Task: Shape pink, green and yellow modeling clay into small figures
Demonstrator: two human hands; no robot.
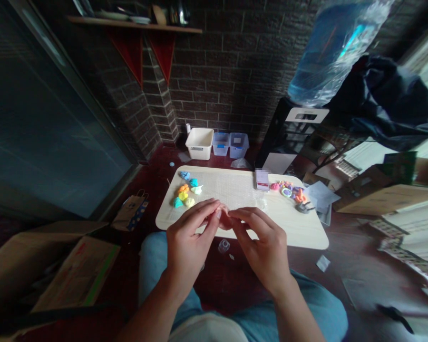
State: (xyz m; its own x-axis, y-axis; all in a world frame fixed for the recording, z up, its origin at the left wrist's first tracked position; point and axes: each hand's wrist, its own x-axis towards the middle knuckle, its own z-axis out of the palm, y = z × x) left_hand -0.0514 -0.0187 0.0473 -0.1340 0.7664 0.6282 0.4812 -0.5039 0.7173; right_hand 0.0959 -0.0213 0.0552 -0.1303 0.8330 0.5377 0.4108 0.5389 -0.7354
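Clay [225,221], seemingly unfinished, was finger-pinched by left hand [189,229] and right hand [263,233] above the table [292,236], shaped pieces [287,192] at its right, lumps [184,195] left.

Clay lumps [184,189] on table [231,190], bins [200,151] behind

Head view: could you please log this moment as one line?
left hand: pinching pink piece; right hand: pinching same piece; table: colourful lumps at left, shaped pieces at right
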